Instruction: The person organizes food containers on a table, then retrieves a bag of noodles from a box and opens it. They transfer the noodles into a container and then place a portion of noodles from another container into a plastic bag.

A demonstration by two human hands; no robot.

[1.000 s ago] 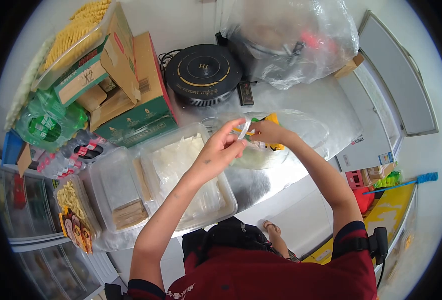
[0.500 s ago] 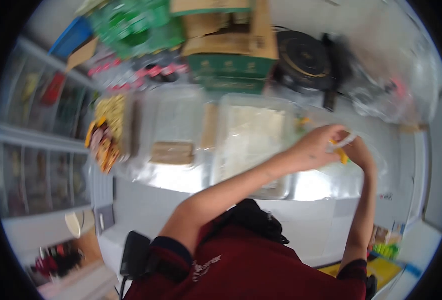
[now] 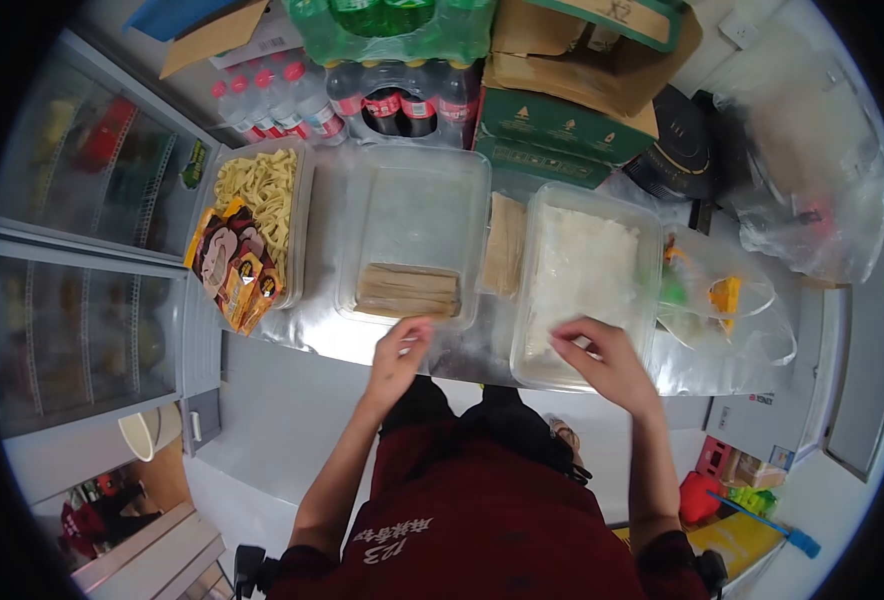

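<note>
My left hand (image 3: 399, 354) hovers at the near edge of a clear plastic tub (image 3: 414, 200) that holds a stack of brown sheets (image 3: 407, 290); its fingers are loosely curled and hold nothing. My right hand (image 3: 602, 357) rests with spread fingers on the near rim of a second clear tub (image 3: 647, 240) filled with white strips (image 3: 582, 270). To the right lies a clear plastic bag (image 3: 732, 310) with yellow and green packets inside, apart from both hands.
A tub of yellow noodles (image 3: 262, 190) with snack packets (image 3: 230, 262) sits at left. Bottled drinks (image 3: 362, 100), green cartons (image 3: 562, 125), a black induction cooker (image 3: 684, 155) and a large plastic bag (image 3: 812, 190) line the back. A glass-door fridge (image 3: 72, 260) stands left.
Both hands let go of the plastic bag and moved left to the tubs' near edges. The view swung left, and the bag now lies on the counter.
</note>
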